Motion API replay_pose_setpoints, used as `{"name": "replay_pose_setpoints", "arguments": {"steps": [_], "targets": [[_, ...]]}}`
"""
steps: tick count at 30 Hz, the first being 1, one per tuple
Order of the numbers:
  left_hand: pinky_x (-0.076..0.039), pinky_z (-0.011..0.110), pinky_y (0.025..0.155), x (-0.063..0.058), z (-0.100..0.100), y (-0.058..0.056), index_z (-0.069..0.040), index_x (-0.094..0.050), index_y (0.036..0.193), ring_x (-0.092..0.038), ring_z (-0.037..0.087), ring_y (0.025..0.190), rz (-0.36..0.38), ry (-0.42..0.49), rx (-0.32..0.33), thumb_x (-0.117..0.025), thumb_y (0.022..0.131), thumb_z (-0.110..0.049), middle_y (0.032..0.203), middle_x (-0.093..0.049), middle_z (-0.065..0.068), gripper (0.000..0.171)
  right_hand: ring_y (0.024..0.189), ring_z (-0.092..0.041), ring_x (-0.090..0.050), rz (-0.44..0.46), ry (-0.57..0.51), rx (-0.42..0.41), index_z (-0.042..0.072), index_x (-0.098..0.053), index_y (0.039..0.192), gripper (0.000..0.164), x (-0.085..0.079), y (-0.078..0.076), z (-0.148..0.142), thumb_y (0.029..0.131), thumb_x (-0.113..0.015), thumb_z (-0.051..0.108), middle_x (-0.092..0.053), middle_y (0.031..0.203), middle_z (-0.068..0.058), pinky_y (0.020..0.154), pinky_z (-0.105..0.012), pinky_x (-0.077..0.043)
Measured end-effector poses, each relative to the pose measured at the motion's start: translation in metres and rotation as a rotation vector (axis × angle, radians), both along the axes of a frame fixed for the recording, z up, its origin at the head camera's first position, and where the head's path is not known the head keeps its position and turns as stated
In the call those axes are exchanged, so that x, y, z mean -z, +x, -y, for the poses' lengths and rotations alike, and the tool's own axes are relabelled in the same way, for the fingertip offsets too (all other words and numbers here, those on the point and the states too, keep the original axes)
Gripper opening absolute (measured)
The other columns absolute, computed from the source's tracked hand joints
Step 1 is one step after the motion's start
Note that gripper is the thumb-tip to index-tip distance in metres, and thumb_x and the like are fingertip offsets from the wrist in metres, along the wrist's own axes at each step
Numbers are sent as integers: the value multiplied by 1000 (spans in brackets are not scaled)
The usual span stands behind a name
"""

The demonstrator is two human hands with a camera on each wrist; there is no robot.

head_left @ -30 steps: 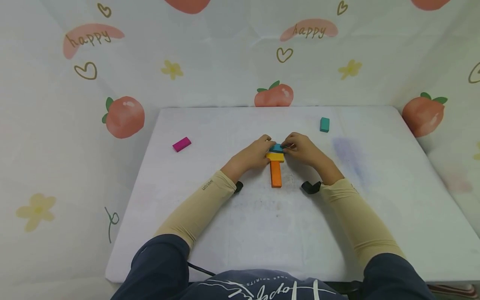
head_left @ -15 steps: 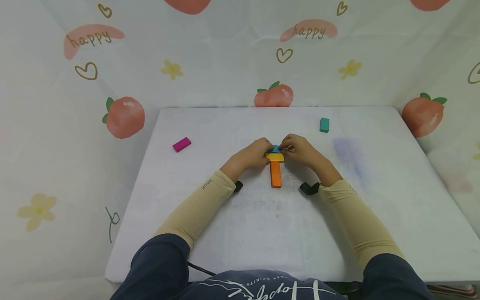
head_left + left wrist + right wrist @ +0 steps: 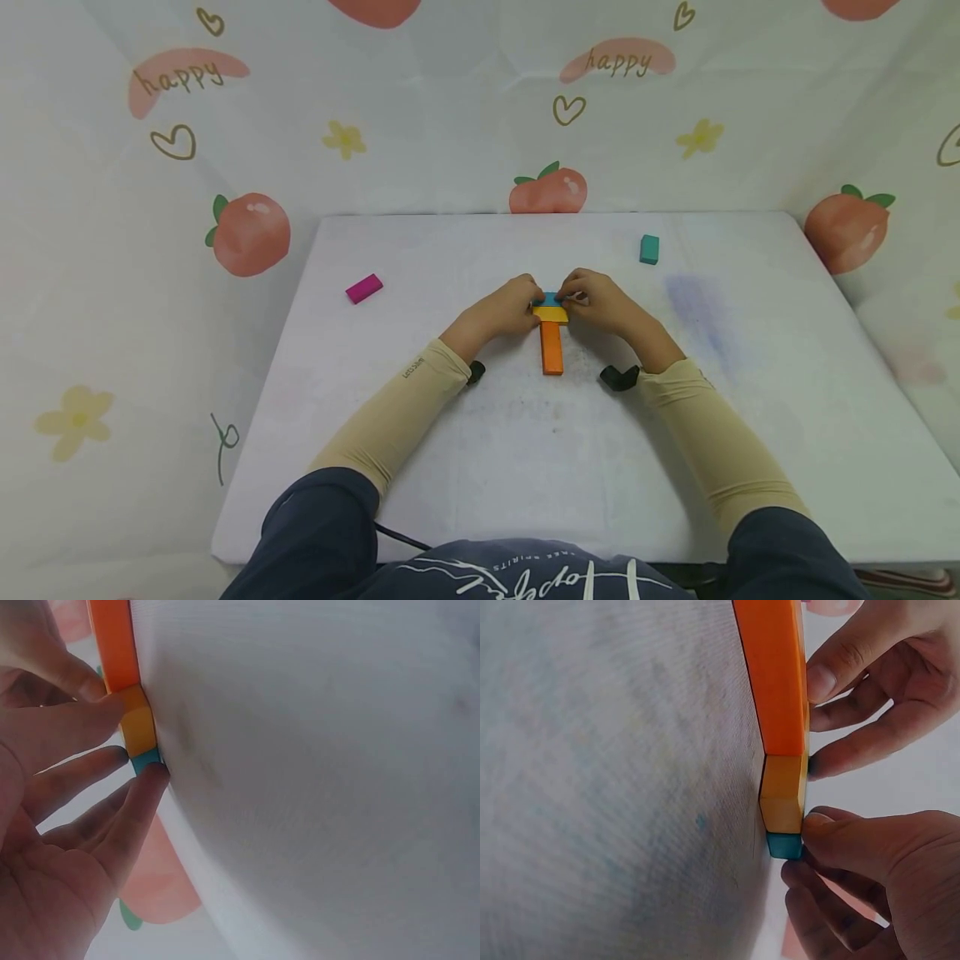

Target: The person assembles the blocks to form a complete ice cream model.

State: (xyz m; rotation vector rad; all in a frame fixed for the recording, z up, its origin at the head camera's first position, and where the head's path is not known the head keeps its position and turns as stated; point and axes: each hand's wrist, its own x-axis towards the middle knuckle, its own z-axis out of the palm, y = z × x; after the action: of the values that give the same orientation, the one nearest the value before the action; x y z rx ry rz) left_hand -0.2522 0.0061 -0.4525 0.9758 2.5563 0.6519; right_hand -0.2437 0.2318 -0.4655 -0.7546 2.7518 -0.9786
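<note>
An orange block [image 3: 551, 348] lies lengthwise on the white table, with a yellow block [image 3: 550, 314] across its far end. A blue block [image 3: 551, 298] sits against the yellow one's far side. My left hand [image 3: 510, 308] is at the left ends, its thumb on the yellow block [image 3: 138, 727] and a fingertip on the blue block [image 3: 146, 759] in the left wrist view. From the other side my right hand [image 3: 600, 302] pinches the blue block [image 3: 784, 845], thumb close to where it meets the yellow one. Fingers cover both ends of the blue block.
A magenta block [image 3: 363, 289] lies at the left of the table, and a teal block [image 3: 649, 249] at the back right. Black wrist pieces [image 3: 619, 377] hang under the forearms. A printed cloth [image 3: 450, 125] rises behind the table's back edge.
The blue block has moved slightly toward the person, up against the yellow block, with both hands on it. The orange, magenta and teal blocks have stayed put.
</note>
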Motion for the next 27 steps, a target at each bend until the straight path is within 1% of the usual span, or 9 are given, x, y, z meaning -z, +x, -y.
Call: {"name": "replay_pose_setpoints", "arguments": {"steps": [3,6,8,12,14,17,19,22,27], "targets": [[-53,35,108,1,0,0,7,-65,139,-62,25,119,6,-5,-5,-70,101,-11,135,-61,20,43,108,-34,-67,11,-8,17,-3,-79,112,17,0,0,-1,100,-68,-1,-69,113,-18,98,-53,-59],[-52,35,110,0,0,1,7,-65,139,-62,25,122,20,-9,-12,-71,100,-11,136,-61,20,43,109,-36,-68,-3,-12,84,-4,-77,115,19,-4,-2,-8,101,-67,3,-69,115,-20,98,-54,-59],[-52,35,112,0,-1,1,7,-65,139,-62,26,124,27,-10,-18,-71,100,-11,137,-62,20,44,109,-39,-68,-24,-17,173,-7,-76,116,22,-7,-7,-19,102,-65,7,-69,117,-24,97,-55,-59],[-51,36,114,-1,-2,1,6,-65,140,-61,25,126,30,-19,-32,-71,101,-11,139,-62,19,43,113,-46,-67,-42,-24,418,-10,-73,120,32,-13,-23,-49,104,-61,16,-68,123,-31,98,-59,-56],[-51,36,115,-1,-2,1,6,-65,140,-60,25,127,29,-28,-35,-70,101,-12,139,-61,19,44,119,-47,-64,-10,-22,529,-11,-70,124,37,-15,-30,-65,105,-59,19,-66,128,-32,102,-60,-54],[-50,36,115,-2,-1,0,6,-64,141,-60,25,128,35,-34,-31,-70,102,-12,140,-61,19,44,125,-48,-59,52,-7,637,-12,-65,129,44,-14,-41,-87,105,-56,23,-62,133,-33,108,-61,-51],[-50,37,116,-2,-2,0,6,-64,141,-60,26,129,28,-36,-23,-70,102,-13,140,-61,19,44,126,-49,-57,80,13,685,-12,-64,131,46,-11,-46,-98,104,-56,25,-62,135,-34,109,-61,-50],[-50,36,115,-2,-3,0,6,-64,140,-60,26,129,18,-35,-16,-70,102,-13,139,-62,19,44,123,-48,-57,93,39,728,-11,-65,131,49,-6,-51,-108,102,-57,28,-62,133,-34,105,-61,-51],[-50,36,115,-3,-2,0,6,-65,140,-60,25,128,22,-37,-22,-70,102,-13,139,-62,19,43,122,-48,-60,105,24,722,-12,-64,132,52,-2,-53,-110,102,-59,31,-63,132,-34,106,-60,-52]]}}
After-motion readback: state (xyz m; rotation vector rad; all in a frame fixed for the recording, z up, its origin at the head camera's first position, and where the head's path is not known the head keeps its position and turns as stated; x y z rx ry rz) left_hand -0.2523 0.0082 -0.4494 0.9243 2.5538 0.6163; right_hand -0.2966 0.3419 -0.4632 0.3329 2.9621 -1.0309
